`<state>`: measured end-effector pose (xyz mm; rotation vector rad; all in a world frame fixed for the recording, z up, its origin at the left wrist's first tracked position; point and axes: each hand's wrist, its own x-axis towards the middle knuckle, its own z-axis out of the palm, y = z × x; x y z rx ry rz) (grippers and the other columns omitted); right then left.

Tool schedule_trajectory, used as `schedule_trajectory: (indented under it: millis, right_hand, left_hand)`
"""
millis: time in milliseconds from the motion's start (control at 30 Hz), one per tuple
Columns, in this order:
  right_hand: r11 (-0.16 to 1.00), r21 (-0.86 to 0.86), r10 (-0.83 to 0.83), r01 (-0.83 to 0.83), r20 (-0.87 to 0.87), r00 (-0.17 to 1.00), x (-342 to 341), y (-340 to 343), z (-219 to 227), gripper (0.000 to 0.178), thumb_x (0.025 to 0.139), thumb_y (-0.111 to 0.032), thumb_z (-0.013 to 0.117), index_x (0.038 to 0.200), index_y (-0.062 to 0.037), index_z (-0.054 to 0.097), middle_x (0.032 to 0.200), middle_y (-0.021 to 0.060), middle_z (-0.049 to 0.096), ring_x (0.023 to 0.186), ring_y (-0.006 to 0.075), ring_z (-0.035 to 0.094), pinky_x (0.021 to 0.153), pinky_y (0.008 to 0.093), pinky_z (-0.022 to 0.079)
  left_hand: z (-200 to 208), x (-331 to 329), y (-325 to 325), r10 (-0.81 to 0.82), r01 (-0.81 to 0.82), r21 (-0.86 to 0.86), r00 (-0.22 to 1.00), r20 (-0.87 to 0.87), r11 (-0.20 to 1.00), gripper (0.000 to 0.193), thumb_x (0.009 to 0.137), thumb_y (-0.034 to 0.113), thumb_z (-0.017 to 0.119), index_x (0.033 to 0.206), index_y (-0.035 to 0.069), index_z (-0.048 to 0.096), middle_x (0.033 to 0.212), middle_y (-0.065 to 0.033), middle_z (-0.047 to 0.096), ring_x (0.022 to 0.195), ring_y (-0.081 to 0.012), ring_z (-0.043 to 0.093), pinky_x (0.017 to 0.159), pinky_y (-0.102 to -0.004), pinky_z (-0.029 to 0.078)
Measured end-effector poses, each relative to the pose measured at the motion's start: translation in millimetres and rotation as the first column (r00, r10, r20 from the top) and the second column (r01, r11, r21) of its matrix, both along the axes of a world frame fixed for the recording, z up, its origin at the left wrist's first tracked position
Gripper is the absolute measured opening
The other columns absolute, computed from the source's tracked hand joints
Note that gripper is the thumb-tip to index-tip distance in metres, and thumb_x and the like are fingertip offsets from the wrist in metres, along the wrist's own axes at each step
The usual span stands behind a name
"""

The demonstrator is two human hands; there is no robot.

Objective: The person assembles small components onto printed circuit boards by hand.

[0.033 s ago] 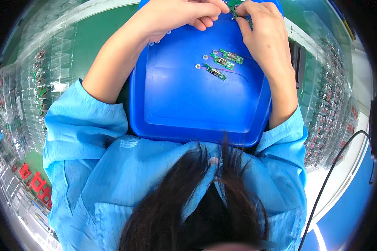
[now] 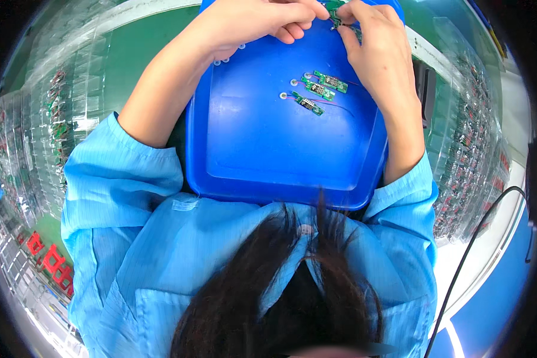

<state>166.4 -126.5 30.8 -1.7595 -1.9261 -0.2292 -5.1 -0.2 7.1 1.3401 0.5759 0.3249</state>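
At the far side of the blue tray (image 2: 262, 143), my right hand (image 2: 379, 42) is closed on a green circuit board (image 2: 335, 8), thumb and fingers pinching it. My left hand (image 2: 268, 21) is beside it with fingers curled in a pinch, the tips right at the board's left edge. Anything thin between those tips is too small to make out. Nearer to me in the tray lie three more small green circuit boards (image 2: 308, 105), with thin wires and small round silvery pieces (image 2: 283, 95) at their left ends.
Several small round whitish pieces (image 2: 225, 60) lie by my left wrist. Clear plastic trays of boards (image 2: 59, 128) stack up at the left, with more stacks (image 2: 468, 143) at the right. A black cable (image 2: 474, 238) curves down the right side.
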Motion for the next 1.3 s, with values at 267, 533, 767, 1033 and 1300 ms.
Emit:
schedule_trajectory:
  millis: [267,533,767,1033,1300]
  right_hand:
    - [0.985,-0.142,-0.089,0.098,0.068,0.994,15.8,3.8,-15.6,0.024,0.085,-0.009,0.074,0.109,-0.0057,0.074,0.102,0.0106,0.073,0.098,0.0323,0.065,0.090,0.0409,0.052]
    - [0.959,-0.264,-0.186,0.105,-0.308,0.933,28.9,3.3,-13.9,0.031,0.086,-0.006,0.074,0.117,-0.0056,0.074,0.086,0.0029,0.068,0.082,0.0134,0.063,0.078,0.0305,0.053]
    - [0.941,-0.273,-0.275,0.200,-0.274,0.922,22.2,1.8,-6.2,0.022,0.088,-0.011,0.075,0.109,-0.0045,0.076,0.093,0.0060,0.072,0.077,0.0152,0.064,0.075,0.0313,0.053]
    - [0.980,-0.198,-0.038,0.018,-0.100,0.994,28.0,4.3,-15.8,0.021,0.085,-0.017,0.078,0.102,-0.0044,0.076,0.097,0.0101,0.074,0.089,0.0240,0.071,0.078,0.0356,0.054]
    - [0.964,-0.267,-0.080,0.006,-0.268,0.960,24.3,8.7,-21.9,0.025,0.084,-0.014,0.079,0.107,-0.0050,0.074,0.101,0.0115,0.076,0.090,0.0225,0.071,0.077,0.0340,0.054]
  left_hand:
    - [-5.4,2.2,2.5,-0.072,0.076,-0.095,0.997,0.039,0.993,0.021,0.097,0.008,0.070,0.112,-0.007,0.072,0.096,-0.0131,0.074,0.082,-0.0156,0.071,0.076,-0.0258,0.059]
    - [-0.8,5.2,-0.5,-0.040,0.046,0.089,0.997,-0.073,0.995,0.019,0.096,0.005,0.066,0.109,-0.007,0.072,0.094,-0.0128,0.074,0.079,-0.0147,0.070,0.073,-0.0251,0.058]
    - [-8.1,1.1,2.0,-0.057,0.056,-0.097,0.998,-0.008,0.994,0.020,0.093,0.005,0.067,0.109,-0.008,0.072,0.091,-0.0126,0.074,0.077,-0.0145,0.070,0.073,-0.0256,0.058]
    - [-3.7,5.8,0.6,-0.032,0.035,0.051,0.997,-0.071,0.998,0.020,0.092,0.001,0.068,0.108,-0.009,0.071,0.091,-0.0130,0.073,0.078,-0.0151,0.069,0.072,-0.0256,0.057]
    - [16.5,2.4,-15.3,0.153,-0.073,0.433,0.977,-0.152,0.898,0.021,0.090,0.005,0.066,0.105,-0.007,0.074,0.087,-0.0129,0.076,0.076,-0.0150,0.070,0.072,-0.0277,0.056]
